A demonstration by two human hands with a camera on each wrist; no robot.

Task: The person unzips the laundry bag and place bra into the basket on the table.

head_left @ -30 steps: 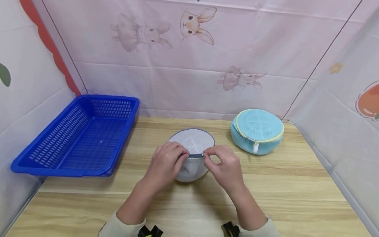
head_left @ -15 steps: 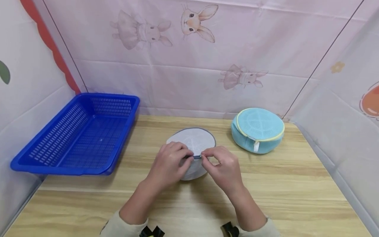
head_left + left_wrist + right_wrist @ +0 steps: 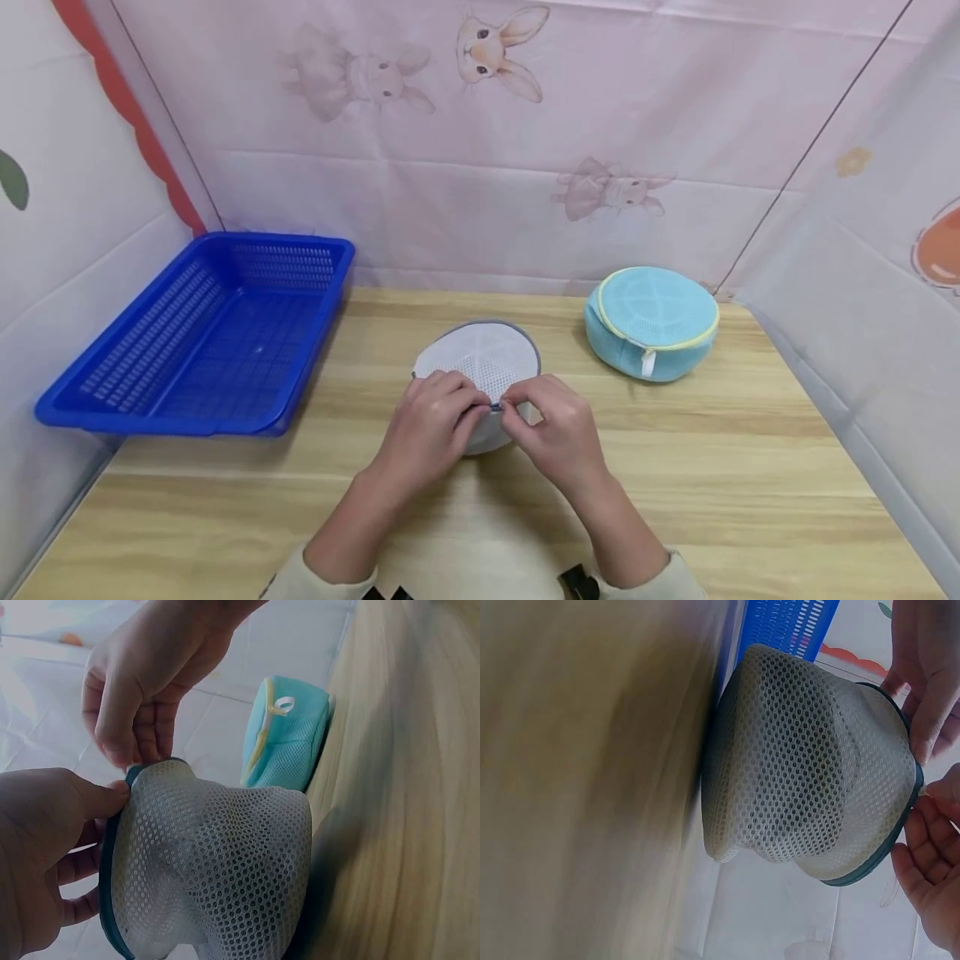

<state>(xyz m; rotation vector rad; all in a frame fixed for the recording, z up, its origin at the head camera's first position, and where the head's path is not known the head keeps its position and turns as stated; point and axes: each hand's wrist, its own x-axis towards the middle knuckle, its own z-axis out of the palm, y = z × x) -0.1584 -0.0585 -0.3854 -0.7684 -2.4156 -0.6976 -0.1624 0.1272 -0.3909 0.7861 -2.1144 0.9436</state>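
Note:
A white mesh laundry bag with a dark blue-grey zipper rim stands on the table in front of me. My left hand pinches the rim at the near side of the bag, thumb against the mesh edge in the left wrist view. Just right of it, my right hand pinches the small pale zipper pull on the same rim. The fingertips of both hands are close together. Part of the bag's near side is hidden behind the hands in the head view.
A blue plastic basket with slotted walls stands at the left. A light-blue mesh laundry bag with yellow trim and a white tab sits at the back right. Printed cloth walls enclose the wooden table.
My right hand has slid a little left and nearer along the rim with the zipper pull. The gap between the hands has narrowed. The bag's rim has tilted and shifted slightly left.

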